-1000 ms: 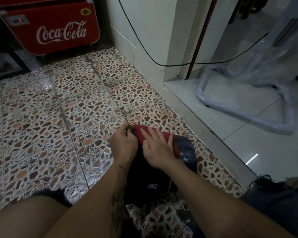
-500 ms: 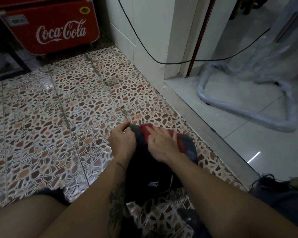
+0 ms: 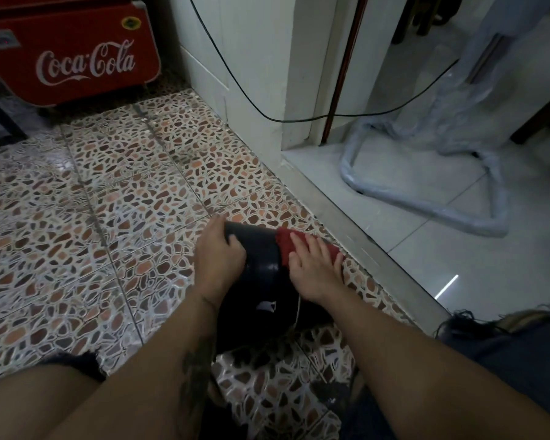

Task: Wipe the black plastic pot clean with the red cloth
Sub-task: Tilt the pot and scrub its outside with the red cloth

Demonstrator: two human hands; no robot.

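The black plastic pot (image 3: 262, 255) lies on its side on the patterned floor tiles, between my knees. My left hand (image 3: 218, 255) grips its far rim, thumb over the edge. The red cloth (image 3: 286, 246) is spread over the pot's right side. My right hand (image 3: 311, 269) presses flat on the cloth, fingers apart, holding it against the pot. The lower part of the pot is dark and hard to make out.
A red Coca-Cola cooler (image 3: 70, 55) stands at the far left. A white wall corner (image 3: 254, 74) with a black cable (image 3: 346, 115) is ahead. A metal threshold strip (image 3: 362, 236) runs to the right of the pot. A plastic-wrapped frame (image 3: 426, 201) lies on white tiles beyond.
My right hand has slid the red cloth to the right across the pot, uncovering more black surface. My left hand keeps its hold on the rim.
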